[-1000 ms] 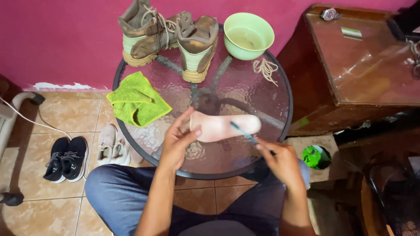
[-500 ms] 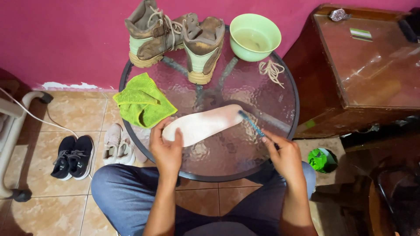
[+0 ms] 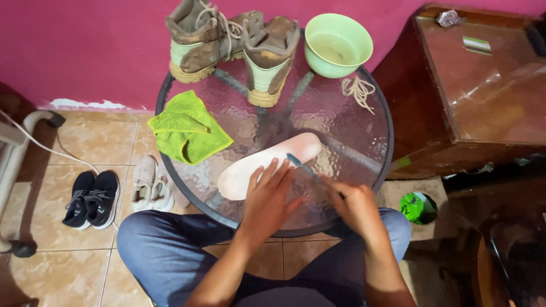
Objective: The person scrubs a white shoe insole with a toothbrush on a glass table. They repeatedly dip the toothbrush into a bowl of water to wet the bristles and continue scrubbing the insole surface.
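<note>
Right now your left hand (image 3: 268,200) lies flat, fingers spread, pressing the near end of the pale insole (image 3: 267,164) that rests on the round glass table (image 3: 364,142). Your right hand (image 3: 357,206) has its fingers closed around a toothbrush (image 3: 304,166), bristles touching the insole. Far left lie a green cloth (image 3: 187,129) and two boots (image 3: 233,45); far right, a green bowl (image 3: 338,45).

free: glass right of insole (image 3: 267,165) | blocked: boots (image 3: 233,48), bowl (image 3: 338,45) behind
</note>
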